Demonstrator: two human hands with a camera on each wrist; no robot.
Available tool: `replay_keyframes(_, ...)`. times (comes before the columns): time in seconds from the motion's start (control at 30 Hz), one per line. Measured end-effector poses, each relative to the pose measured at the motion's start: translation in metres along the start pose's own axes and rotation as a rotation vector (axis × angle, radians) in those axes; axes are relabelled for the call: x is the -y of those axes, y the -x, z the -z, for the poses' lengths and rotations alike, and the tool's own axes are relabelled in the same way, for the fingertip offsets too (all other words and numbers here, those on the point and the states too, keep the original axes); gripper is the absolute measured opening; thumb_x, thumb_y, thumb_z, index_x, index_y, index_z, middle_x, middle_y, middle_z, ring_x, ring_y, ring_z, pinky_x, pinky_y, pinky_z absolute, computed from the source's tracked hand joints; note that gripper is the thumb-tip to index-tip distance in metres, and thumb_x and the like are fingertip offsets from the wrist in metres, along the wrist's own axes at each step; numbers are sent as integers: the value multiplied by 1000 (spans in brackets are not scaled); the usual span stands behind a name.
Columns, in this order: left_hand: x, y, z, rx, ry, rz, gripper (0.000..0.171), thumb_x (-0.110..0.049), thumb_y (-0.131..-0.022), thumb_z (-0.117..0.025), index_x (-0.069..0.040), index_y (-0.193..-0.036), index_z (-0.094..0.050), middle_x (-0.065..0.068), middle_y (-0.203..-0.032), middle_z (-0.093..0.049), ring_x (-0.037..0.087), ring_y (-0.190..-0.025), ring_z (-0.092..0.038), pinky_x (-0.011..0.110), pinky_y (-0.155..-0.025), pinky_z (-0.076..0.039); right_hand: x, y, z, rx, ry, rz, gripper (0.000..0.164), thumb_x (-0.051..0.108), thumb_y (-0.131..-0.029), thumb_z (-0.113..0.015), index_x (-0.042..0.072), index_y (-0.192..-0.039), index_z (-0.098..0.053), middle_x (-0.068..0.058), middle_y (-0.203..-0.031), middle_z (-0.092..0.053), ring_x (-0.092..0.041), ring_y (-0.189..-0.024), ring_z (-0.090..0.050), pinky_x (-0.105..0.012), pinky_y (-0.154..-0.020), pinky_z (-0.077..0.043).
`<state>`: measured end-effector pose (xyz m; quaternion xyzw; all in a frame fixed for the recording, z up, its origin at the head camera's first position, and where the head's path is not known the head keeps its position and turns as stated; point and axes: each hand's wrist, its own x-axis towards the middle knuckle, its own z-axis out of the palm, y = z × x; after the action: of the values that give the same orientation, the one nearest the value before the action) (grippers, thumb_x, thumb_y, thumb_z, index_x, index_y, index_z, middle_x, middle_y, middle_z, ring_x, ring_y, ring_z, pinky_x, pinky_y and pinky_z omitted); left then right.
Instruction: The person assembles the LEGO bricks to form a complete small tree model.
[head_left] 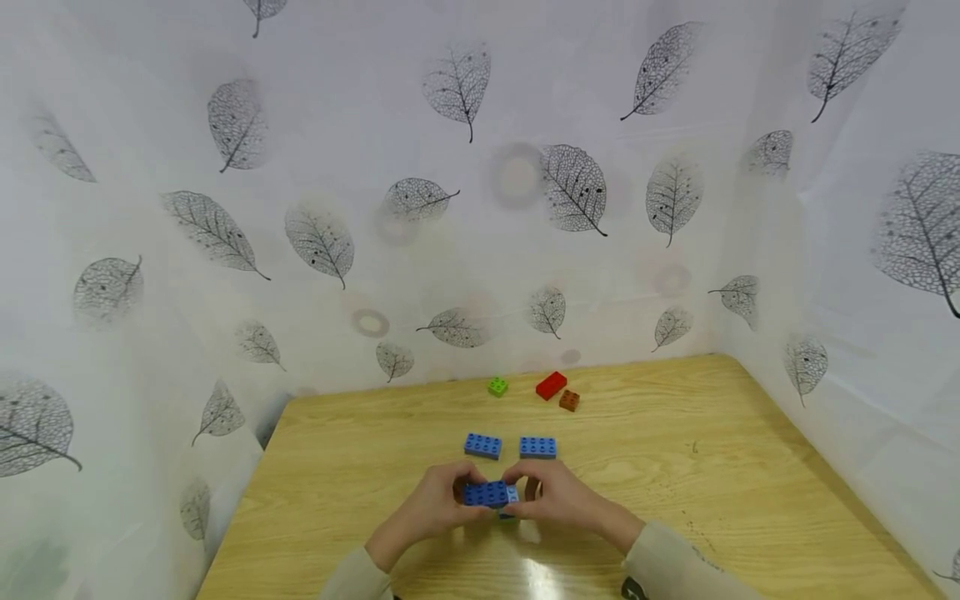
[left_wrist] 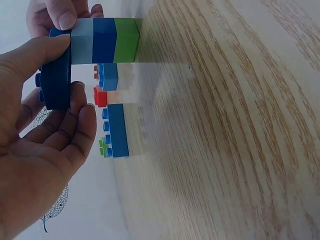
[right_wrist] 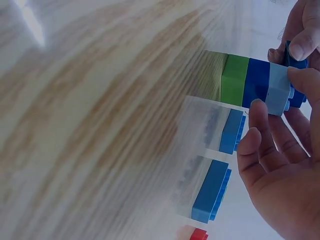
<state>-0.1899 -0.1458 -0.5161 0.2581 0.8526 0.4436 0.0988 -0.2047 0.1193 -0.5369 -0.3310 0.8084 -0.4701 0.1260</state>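
Observation:
A small stack stands on the wooden table, with a green brick [left_wrist: 126, 40] at the bottom, a blue brick [right_wrist: 256, 82] over it and a light blue brick [right_wrist: 280, 90] above that. Across the top lies a long dark blue brick [head_left: 486, 494], overhanging toward the left. My left hand [head_left: 438, 500] pinches this long brick by its overhanging part, thumb on one side and fingers on the other. On the opposite side, my right hand [head_left: 558, 497] holds the light blue brick between thumb and fingers. Whether the top brick is fully pressed onto the studs I cannot tell.
Just beyond the hands lie two blue bricks, a left one [head_left: 482, 446] and a right one [head_left: 537, 447]. Farther back are a small green brick [head_left: 497, 387], a red brick [head_left: 551, 385] and a small orange-brown brick [head_left: 569, 400]. A leaf-print curtain [head_left: 495, 267] borders the table [head_left: 337, 450].

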Motion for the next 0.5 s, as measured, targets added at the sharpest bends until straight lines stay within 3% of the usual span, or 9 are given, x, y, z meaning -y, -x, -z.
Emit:
replay_keyframes(0.3, -2, -1, -6, 1, 37, 30, 32, -38, -94, -80, -17, -117, -73, -1, -113, -74, 6, -97, -63, 23, -83, -52, 3, -2, 0, 6, 17, -22, 34, 32, -95, -80, 19, -126, -73, 1, -116, -75, -1, -81, -64, -22, -72, -56)
replay_keyframes(0.5, -1, -1, -10, -21, 63, 31, 29, -36, -95, -80, -17, -116, -73, 0, -114, -75, 6, -100, -63, 23, -87, -51, 4, -2, 0, 2, 37, -16, 35, 31, -95, -80, 17, -126, -73, -2, -117, -75, -1, -82, -64, -22, -72, -56)
